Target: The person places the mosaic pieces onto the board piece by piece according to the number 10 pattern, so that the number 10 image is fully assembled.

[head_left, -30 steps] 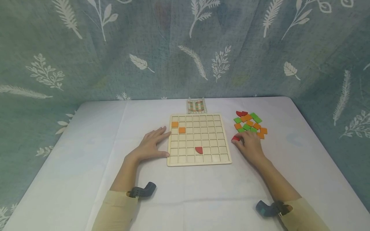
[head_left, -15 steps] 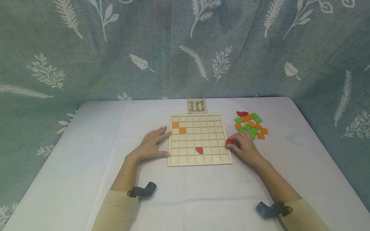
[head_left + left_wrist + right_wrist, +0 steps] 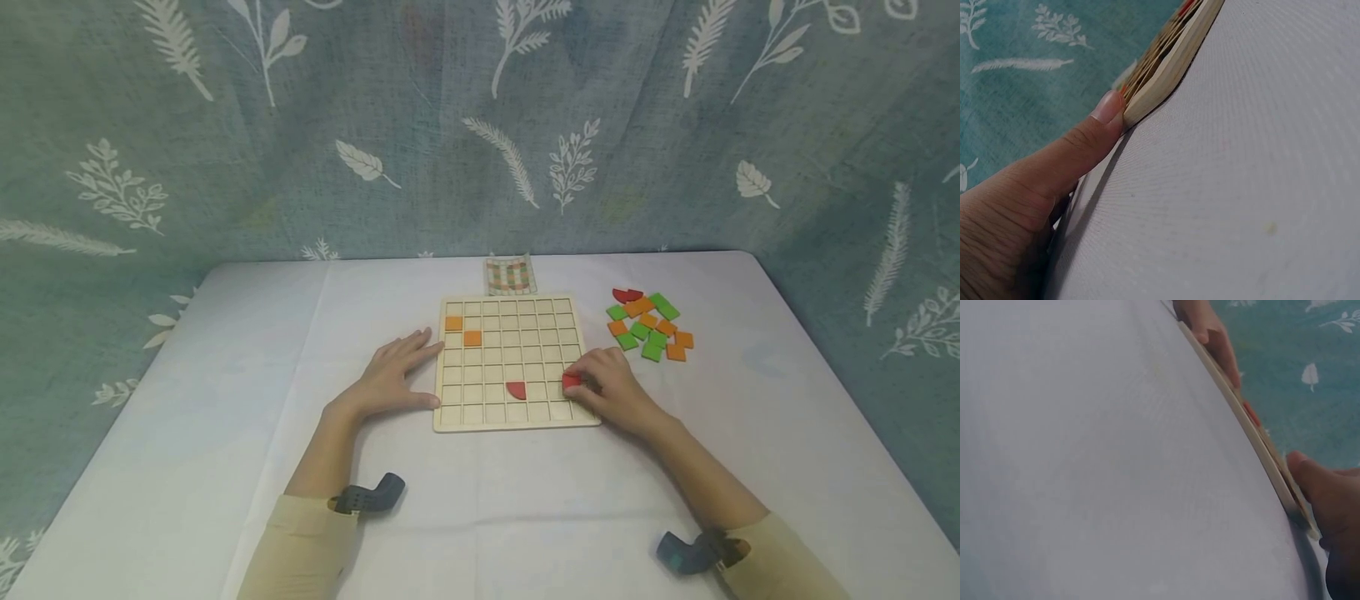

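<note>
Pinching red piece (image 3: 571,380), within right grip (image 3: 613,388), seemingly just above board (image 3: 512,337)

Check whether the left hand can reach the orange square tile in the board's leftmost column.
Probably yes: the left hand touches the grid board nearby, and nothing stands between hand and orange square tile.

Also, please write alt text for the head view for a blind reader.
A person's right hand pinches a red piece over a grid board; the left hand touches its left edge. Red, orange and green tiles lie to its right, a patterned card behind.
</note>
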`<state>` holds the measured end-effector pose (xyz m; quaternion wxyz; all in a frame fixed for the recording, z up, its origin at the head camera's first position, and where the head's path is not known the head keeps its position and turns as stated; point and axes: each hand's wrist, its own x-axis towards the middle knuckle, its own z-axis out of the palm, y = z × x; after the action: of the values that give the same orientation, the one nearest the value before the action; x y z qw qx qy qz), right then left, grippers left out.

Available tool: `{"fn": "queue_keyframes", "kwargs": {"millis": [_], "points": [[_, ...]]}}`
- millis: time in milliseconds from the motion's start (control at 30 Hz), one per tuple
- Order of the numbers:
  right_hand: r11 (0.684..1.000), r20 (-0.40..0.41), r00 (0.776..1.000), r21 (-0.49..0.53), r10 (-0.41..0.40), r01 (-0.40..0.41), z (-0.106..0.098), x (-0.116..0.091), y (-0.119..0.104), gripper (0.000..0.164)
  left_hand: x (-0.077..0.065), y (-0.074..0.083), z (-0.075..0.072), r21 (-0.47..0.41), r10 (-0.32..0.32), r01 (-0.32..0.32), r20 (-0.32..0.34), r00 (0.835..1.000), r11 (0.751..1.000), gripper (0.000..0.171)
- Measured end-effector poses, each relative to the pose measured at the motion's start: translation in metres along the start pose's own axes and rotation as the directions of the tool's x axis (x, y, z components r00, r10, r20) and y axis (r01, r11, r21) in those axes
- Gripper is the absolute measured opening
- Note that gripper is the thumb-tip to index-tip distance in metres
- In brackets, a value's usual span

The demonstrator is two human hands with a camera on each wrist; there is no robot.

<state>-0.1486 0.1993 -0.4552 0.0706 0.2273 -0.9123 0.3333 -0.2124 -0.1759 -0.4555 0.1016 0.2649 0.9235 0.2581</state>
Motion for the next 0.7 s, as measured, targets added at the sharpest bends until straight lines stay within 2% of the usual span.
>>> {"fn": "queue_keyframes", "kwargs": {"millis": [300, 533, 700], "points": [[0.998, 0.039, 0.997, -0.002, -0.061, 0.061, 0.0074, 0.0039, -0.0021, 0.024, 0.0001, 0.0001, 0.0004, 0.003, 0.003, -0.003, -0.002, 1.000, 1.000, 0.094], [0.996, 0.026, 0.996, 0.037, -0.082, 0.081, 0.0097, 0.0055, -0.0024, 0.023, 0.0002, 0.0006, 0.0006, -0.003, 0.000, 0.000, -0.005, 1.000, 1.000, 0.094], [0.996, 0.017, 0.997, 0.029, -0.082, 0.081, 0.0097, 0.0065, -0.0017, 0.022, 0.0007, 0.0000, 0.0013, 0.006, 0.000, 0.000, -0.007, 1.000, 1.000, 0.094]]}}
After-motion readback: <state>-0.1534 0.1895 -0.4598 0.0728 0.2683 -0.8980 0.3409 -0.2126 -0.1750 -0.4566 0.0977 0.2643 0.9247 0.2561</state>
